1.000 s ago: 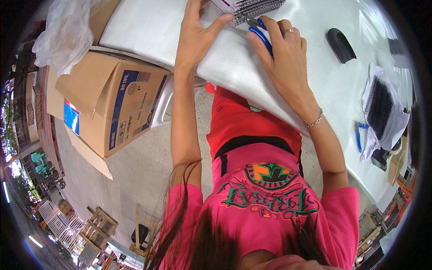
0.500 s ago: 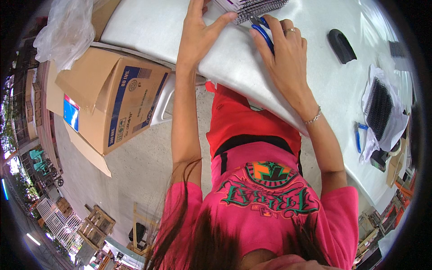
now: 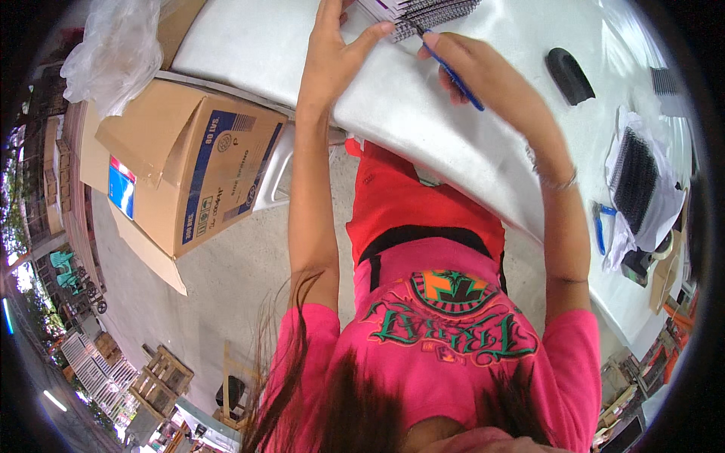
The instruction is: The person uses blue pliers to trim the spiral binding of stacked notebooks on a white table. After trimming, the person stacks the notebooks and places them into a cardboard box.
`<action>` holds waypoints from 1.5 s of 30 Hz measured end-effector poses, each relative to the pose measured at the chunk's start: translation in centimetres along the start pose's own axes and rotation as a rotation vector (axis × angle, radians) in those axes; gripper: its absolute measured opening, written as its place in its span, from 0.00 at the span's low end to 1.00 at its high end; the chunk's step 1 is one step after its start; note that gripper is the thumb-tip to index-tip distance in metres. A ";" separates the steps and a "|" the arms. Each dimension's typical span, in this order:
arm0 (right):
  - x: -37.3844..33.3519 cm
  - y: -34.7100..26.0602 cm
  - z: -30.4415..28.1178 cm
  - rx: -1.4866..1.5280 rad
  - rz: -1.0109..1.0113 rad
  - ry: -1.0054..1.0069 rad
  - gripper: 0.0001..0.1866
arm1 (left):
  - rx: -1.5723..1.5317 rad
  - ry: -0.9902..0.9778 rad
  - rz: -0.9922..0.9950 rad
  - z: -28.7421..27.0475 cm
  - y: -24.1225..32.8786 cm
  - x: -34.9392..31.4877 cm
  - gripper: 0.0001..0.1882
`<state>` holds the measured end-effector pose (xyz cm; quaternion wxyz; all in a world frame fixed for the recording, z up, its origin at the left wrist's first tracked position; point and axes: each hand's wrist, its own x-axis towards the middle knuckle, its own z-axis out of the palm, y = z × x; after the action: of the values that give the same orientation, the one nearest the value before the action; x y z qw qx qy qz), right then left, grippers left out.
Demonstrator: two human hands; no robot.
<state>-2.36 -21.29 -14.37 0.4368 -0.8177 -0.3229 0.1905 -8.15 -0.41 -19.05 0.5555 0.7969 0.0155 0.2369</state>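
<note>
At the top edge of the view, my left hand (image 3: 332, 57) grips the white-and-purple edge of a bundle of black bristly strips (image 3: 442, 13). Its thumb presses against the near side; the other fingertips are mostly cut off by the frame. My right hand (image 3: 483, 72) is closed around blue-handled nippers (image 3: 457, 79), whose dark jaws point at the bundle's near edge. Whether the jaws touch a strip is too small to tell. Both hands are over the white table (image 3: 408, 106).
Right on the table are a black curved piece (image 3: 570, 77), a black bristly sheet (image 3: 634, 181) on white paper and another blue-handled tool (image 3: 600, 226). An open cardboard box (image 3: 219, 166) stands left, with clear plastic wrap (image 3: 113, 53) above it.
My right hand has turned over, its wrist swinging outward to the right, and the nippers now point up-left at the bundle. My left hand has stayed nearly still.
</note>
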 end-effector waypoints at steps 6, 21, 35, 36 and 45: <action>-2.1 1.2 4.2 -0.695 -0.262 0.473 0.22 | -0.045 0.004 0.016 0.1 -0.5 0.1 0.46; 1.0 -0.5 -0.9 0.040 0.145 -0.168 0.22 | -0.001 0.026 0.059 0.1 -0.4 0.3 0.44; -0.7 2.5 4.8 -0.811 -0.331 0.525 0.19 | -0.033 0.029 0.078 0.3 -1.0 -0.1 0.44; -0.6 2.4 4.9 -0.821 -0.349 0.537 0.18 | -0.012 0.031 0.097 0.2 -1.0 -0.1 0.44; 0.4 0.5 1.4 -0.618 -0.128 0.138 0.24 | -0.020 0.014 0.025 0.1 -0.5 0.1 0.45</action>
<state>-2.71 -20.43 -15.57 0.2001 -0.9006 -0.3858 -0.0004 -7.90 -0.32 -19.50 0.5602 0.7899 0.0070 0.2496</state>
